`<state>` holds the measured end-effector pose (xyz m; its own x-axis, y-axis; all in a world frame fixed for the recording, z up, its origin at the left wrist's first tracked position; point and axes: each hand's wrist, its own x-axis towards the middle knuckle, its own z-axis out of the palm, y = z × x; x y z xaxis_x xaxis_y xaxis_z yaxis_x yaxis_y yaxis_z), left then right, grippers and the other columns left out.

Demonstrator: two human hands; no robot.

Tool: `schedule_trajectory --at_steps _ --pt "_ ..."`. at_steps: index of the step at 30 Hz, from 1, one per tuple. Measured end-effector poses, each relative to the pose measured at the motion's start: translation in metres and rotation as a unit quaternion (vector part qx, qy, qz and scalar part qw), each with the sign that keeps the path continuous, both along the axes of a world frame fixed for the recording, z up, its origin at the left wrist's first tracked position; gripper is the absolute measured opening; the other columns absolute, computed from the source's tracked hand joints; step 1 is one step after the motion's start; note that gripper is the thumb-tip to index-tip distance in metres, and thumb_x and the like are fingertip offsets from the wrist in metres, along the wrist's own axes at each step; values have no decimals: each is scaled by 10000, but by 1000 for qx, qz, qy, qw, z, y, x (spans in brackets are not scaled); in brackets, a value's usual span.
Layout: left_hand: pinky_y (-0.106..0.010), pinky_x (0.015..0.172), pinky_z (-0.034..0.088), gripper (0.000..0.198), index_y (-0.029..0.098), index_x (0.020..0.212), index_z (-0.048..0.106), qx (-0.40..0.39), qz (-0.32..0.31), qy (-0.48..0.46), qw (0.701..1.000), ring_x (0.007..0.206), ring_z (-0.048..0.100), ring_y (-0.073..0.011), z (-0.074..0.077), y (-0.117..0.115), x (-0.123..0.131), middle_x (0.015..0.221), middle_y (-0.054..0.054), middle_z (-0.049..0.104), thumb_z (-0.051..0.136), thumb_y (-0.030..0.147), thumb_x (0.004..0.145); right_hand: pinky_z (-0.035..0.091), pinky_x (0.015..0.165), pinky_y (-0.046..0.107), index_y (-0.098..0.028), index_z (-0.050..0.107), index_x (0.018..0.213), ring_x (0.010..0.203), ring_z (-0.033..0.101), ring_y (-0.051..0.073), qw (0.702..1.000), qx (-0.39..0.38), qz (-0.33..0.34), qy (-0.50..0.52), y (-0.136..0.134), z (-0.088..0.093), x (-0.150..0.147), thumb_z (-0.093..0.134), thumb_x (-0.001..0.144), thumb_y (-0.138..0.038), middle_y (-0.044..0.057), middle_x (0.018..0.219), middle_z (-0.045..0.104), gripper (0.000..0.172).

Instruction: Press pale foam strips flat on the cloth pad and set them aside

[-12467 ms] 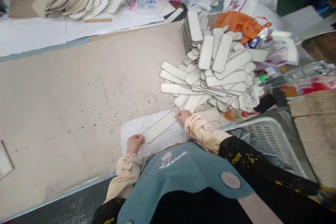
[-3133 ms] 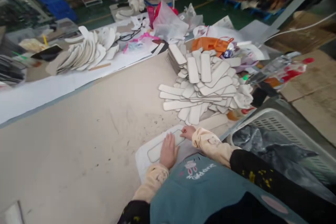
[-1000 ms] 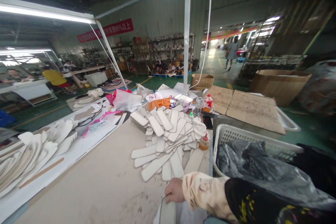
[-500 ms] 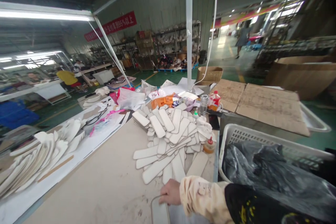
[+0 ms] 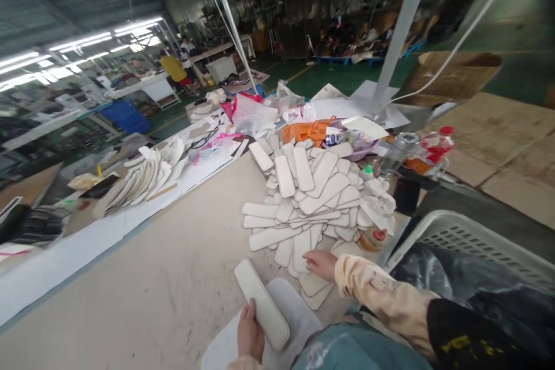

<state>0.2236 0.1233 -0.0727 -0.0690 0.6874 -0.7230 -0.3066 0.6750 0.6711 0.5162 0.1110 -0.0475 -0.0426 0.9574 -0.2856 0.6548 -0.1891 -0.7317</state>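
Observation:
My left hand (image 5: 250,332) grips a white oblong pad (image 5: 262,304) with rounded corners and a dark edge line, thumb on its top face. The pad is tilted above a white sheet (image 5: 295,298) at the near edge of the table. My right hand (image 5: 319,264) reaches over the near side of a heap of similar pads (image 5: 312,185). Its fingers are stretched out and a little apart, with the tips at a pad in the heap. Whether they press on that pad I cannot tell.
A bottle with a red cap (image 5: 373,239), a glass jar (image 5: 399,153) and a dark phone-like slab (image 5: 406,196) stand or lie by the heap. A white plastic basket (image 5: 459,228) with black plastic is at the right. Curved white pieces (image 5: 145,176) lie at the left.
My right hand has let go of the pad near the table's front and moved to the heap. My left hand has come into view holding a pad. The view has turned left and down.

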Motion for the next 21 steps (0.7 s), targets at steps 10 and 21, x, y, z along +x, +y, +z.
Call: schedule_trajectory --at_steps 10,21 --pt "-297 695 533 148 136 779 544 11 88 -20 996 664 627 -171 20 10 40 663 -29 619 591 274 751 389 898 302 -131 542 1185 1011 530 206 997 21 69 -39 18 -11 30 475 782 -219 121 1085 585 418" --pt "-288 722 523 54 163 792 549 -8 208 -33 978 619 621 -128 11 8 31 688 -25 643 588 171 755 331 1003 441 -101 405 1298 1178 417 295 976 143 149 -63 148 -14 -7 561 718 -247 182 1264 464 618"
